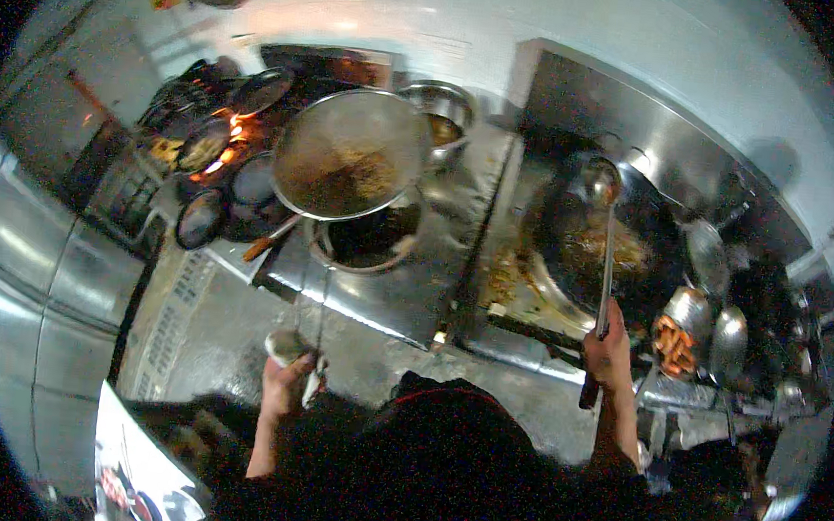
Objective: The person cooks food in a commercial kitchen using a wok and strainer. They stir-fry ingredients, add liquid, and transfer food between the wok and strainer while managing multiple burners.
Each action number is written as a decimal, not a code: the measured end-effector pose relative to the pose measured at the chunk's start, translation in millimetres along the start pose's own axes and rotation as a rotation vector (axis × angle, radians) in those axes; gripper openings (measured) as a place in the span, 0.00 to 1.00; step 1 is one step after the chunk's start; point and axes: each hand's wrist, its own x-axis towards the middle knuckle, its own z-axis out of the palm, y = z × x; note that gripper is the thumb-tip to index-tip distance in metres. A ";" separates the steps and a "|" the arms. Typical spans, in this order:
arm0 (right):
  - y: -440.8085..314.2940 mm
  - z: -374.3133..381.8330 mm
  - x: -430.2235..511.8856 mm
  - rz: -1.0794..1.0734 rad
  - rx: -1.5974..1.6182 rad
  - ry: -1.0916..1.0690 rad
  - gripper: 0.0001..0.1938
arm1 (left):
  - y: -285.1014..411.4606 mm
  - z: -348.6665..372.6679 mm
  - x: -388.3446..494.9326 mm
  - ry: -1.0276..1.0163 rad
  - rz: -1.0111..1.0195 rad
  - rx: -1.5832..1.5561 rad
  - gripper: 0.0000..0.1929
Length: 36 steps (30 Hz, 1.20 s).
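My right hand (609, 353) grips the handle of a long metal ladle (608, 253). The ladle's bowl reaches over a large dark wok (654, 279) with food in liquid (594, 249) at its bottom. My left hand (282, 382) is closed around a pale cloth (285, 344) and two thin metal rods. The rods run up towards a big round metal strainer (353, 134) with brown food in it; the exact join cannot be made out. Below the strainer is a round pot (384, 261) with dark contents. A wooden handle (262, 247) sticks out beside the strainer's rim.
Flames (231, 147) burn among several small pans (200, 218) at the left. A steel pot (444, 105) stands behind the strainer. Right of the wok lies a metal container with orange food pieces (675, 347). A steel backsplash (585, 90) rises behind the wok.
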 end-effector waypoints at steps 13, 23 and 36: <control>-163.2 143.5 61.2 -0.188 0.124 -0.751 0.32 | -12.6 -26.4 -22.9 0.049 0.167 -0.057 0.17; -182.7 137.4 39.8 0.702 1.859 -1.370 0.10 | -27.7 -51.7 -27.7 0.167 0.142 -0.013 0.15; -69.2 -21.6 -0.9 0.357 1.471 -0.233 0.29 | -103.4 -39.6 27.0 -0.094 -0.097 0.098 0.12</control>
